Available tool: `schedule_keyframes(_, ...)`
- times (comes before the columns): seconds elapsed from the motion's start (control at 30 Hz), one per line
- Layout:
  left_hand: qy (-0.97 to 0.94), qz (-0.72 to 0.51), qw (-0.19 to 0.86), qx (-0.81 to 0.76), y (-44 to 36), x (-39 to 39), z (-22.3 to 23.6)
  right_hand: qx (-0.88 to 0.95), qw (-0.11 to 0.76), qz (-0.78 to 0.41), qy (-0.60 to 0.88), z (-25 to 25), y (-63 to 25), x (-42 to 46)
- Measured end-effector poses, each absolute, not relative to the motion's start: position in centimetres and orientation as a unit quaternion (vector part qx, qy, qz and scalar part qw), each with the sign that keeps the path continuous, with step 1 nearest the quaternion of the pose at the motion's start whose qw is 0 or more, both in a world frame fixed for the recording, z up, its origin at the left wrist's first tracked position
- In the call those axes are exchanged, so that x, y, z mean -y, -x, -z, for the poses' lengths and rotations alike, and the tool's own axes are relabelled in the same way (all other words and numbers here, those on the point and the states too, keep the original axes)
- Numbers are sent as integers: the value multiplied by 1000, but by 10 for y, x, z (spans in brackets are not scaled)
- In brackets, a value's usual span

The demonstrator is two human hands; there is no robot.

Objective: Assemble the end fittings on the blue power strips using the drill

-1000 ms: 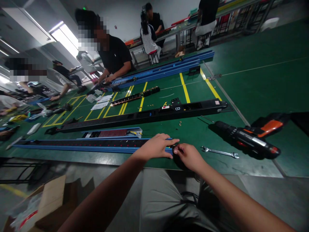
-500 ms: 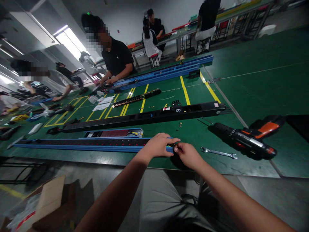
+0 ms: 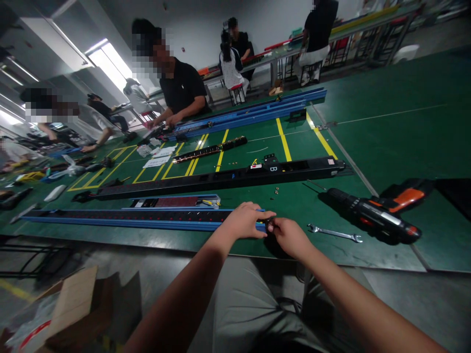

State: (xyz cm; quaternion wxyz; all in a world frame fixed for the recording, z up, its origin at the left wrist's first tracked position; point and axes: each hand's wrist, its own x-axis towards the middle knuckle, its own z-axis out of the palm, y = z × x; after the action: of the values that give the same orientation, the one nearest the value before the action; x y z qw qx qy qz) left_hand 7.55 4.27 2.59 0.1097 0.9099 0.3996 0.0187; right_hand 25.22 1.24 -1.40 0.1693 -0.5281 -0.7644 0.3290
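"Blue, long, straight rail (image 3: 128, 222), where was it?"
"Left of the silver metal wrench (image 3: 335, 233). Your left hand (image 3: 245, 223) splayed its fingers over the wrench-side end; your right hand (image 3: 292, 238) pinched something dark (image 3: 269, 223) there."

Pale daylight glares through a bright white window (image 3: 110, 63) at upper left, its detail washed out, while the room stays dim. Dark shadow pools beneath the black-and-orange cordless drill (image 3: 375, 215) on the green tabletop (image 3: 397, 127). Wide-angle distortion stretches the frame's edges (faces are pixelated), and small parts look soft.
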Motion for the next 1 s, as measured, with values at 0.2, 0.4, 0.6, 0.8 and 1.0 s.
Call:
schedule_keyframes(0.2, -903, -31, 79, -422, -76, -36, -21, 754, 178, -322, 544, 16, -255, -10)
schedule_keyframes(0.4, -906, -27, 51, -418, -75, -28, -18, 798, 160, -283, 508, 12, -266, -14)
schedule_keyframes(0.6, -897, -97, 32, -430, -67, -15, -10, 820, 133, -264, 491, 9, -268, -16)
schedule_keyframes(0.8, -888, -114, 12, -446, -70, -4, -3, 827, 108, -246, 494, 8, -265, -19)
schedule_keyframes(1.0, -898, -49, 49, -434, -76, -12, -22, 830, 79, -241, 496, 4, -264, -20)
